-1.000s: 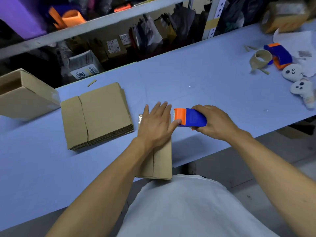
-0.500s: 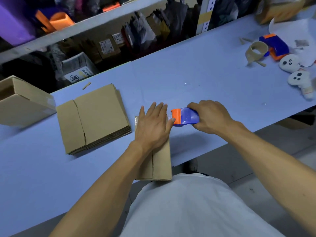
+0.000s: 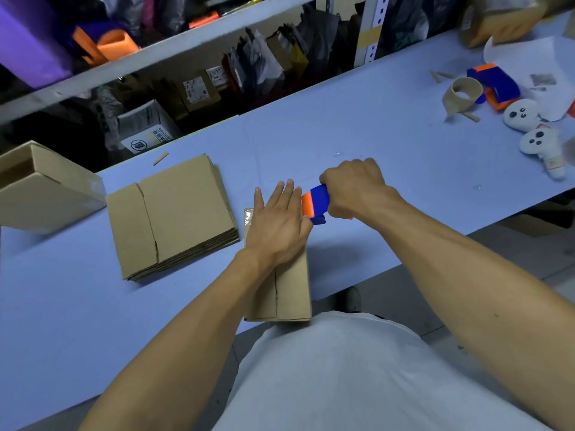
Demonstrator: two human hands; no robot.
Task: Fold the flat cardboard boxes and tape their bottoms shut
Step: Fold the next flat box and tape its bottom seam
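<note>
A folded-up cardboard box (image 3: 292, 290) stands at the table's near edge, bottom flaps facing up, against my body. My left hand (image 3: 277, 225) presses flat on its top with straight fingers. My right hand (image 3: 354, 188) grips a blue and orange tape dispenser (image 3: 315, 203) at the box's far right corner, touching my left fingertips. A strip of clear tape (image 3: 249, 217) shows at the box's far left edge. A stack of flat cardboard boxes (image 3: 174, 213) lies to the left.
An assembled open box (image 3: 43, 188) sits at the far left of the blue table (image 3: 373, 135). At the far right lie a second tape dispenser (image 3: 497, 85), an empty tape core (image 3: 463, 94) and two white ghost toys (image 3: 532, 126). Shelving runs behind the table.
My right hand has rolled over and tilted the dispenser upward at the box's far corner. My left hand stays pressed on the box.
</note>
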